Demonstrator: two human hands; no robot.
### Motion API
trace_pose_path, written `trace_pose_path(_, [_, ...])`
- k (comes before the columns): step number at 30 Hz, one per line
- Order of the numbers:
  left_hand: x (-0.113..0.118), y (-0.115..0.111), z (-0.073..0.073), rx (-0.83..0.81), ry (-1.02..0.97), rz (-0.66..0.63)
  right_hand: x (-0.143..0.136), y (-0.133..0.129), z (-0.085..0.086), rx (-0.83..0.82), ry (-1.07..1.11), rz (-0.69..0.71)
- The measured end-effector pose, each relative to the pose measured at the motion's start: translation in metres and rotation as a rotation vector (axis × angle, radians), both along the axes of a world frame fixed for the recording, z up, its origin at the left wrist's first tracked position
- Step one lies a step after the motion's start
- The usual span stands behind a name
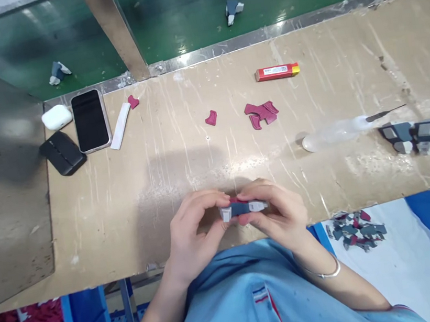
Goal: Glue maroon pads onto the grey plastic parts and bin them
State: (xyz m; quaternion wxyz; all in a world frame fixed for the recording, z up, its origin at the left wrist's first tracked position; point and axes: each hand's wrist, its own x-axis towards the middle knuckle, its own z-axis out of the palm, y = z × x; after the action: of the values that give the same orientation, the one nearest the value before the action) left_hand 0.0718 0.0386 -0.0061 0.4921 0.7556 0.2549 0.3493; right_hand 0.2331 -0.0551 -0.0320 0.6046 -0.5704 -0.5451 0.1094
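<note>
Between both hands, close to my body at the bench's near edge, is a small dark blue-grey plastic part with pale grey ends and a strip of dark red along its top. My left hand pinches its left end with thumb and fingers. At the other end, my right hand grips it the same way. Farther up the bench lie a single dark red piece and a small group of dark red pieces. The underside of the held part is hidden.
On the right are a translucent bottle with a thin dark tip and two blue-grey parts. A red stick-shaped packet lies farther back. Leftward sit a phone, white case and black wallet-like item. Green belt carries similar parts.
</note>
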Motion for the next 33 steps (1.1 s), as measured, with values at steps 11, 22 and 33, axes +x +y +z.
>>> trace_pose_path(11, [0.01,0.033,0.036,0.025,0.229,-0.298,0.012,-0.004,0.02,0.092,-0.064,-0.034])
trace_pose_path(22, [0.187,0.232,0.027,0.486,0.703,-0.075,0.119,-0.089,-0.023,0.053,-0.217,-0.722])
trace_pose_path(33, [0.249,0.301,0.045,0.546,0.977,0.022,0.128,-0.107,-0.029,-0.325,-0.375,-0.619])
